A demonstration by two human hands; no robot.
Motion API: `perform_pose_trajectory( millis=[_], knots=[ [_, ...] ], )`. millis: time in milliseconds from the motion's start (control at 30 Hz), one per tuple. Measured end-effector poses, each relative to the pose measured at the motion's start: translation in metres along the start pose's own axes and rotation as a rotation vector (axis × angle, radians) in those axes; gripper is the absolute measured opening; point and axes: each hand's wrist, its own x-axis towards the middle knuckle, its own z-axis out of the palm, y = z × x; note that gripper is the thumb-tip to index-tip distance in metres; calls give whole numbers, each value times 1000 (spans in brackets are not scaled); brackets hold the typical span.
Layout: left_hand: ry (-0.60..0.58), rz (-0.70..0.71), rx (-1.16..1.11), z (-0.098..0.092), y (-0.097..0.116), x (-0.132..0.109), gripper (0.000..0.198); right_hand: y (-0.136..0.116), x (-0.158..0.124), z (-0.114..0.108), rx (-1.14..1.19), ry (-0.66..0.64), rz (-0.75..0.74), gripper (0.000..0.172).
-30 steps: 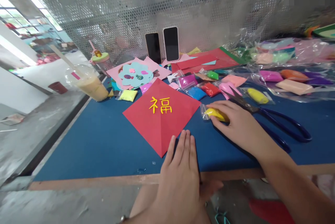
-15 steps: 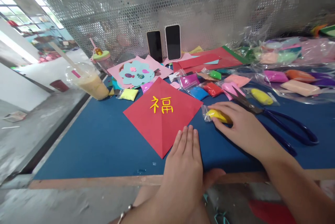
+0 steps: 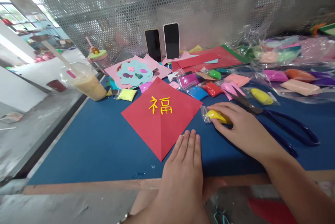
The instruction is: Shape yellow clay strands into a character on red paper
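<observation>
A red paper diamond (image 3: 159, 122) with a yellow clay character (image 3: 160, 105) lies on the blue mat (image 3: 99, 140). My left hand (image 3: 184, 171) lies flat on the mat with its fingers together and stretched out, fingertips at the diamond's lower right edge. A tiny yellow bit shows just beyond those fingertips. My right hand (image 3: 239, 126) rests over a yellow clay piece in a clear bag (image 3: 214, 115), fingers curved on top of it. Dark blue scissors (image 3: 277, 122) lie just behind this hand.
Bagged clay in many colours (image 3: 206, 86) lies behind the diamond, more in plastic bags (image 3: 293, 73) at the right. Two phones (image 3: 163, 44) lean on the mesh wall. A drink cup with straw (image 3: 83, 82) stands at the left mat edge beside pink and blue paper cutouts (image 3: 136, 72).
My left hand has slid a little forward and right along the mat by the diamond's edge. My right hand stays on the yellow clay bag.
</observation>
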Motion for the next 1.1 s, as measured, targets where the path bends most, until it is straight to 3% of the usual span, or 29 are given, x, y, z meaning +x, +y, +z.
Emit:
perform_pose_trajectory(
  millis=[200, 400, 600, 867, 1100],
  knots=[
    [115, 170, 61, -7, -6, -26, 64, 0, 0, 0, -6, -18, 7, 29],
    [257, 202, 108, -11, -10, -34, 52, 1, 0, 0, 7, -26, 9, 29],
    [196, 102, 192, -12, -11, -28, 61, 1, 0, 0, 7, -27, 3, 29],
    [185, 145, 183, -8, -11, -31, 54, 0, 0, 0, -2, -28, 6, 29],
    [145, 101, 216, -5, -7, -24, 65, 0, 0, 0, -6, -32, 16, 29]
  ],
)
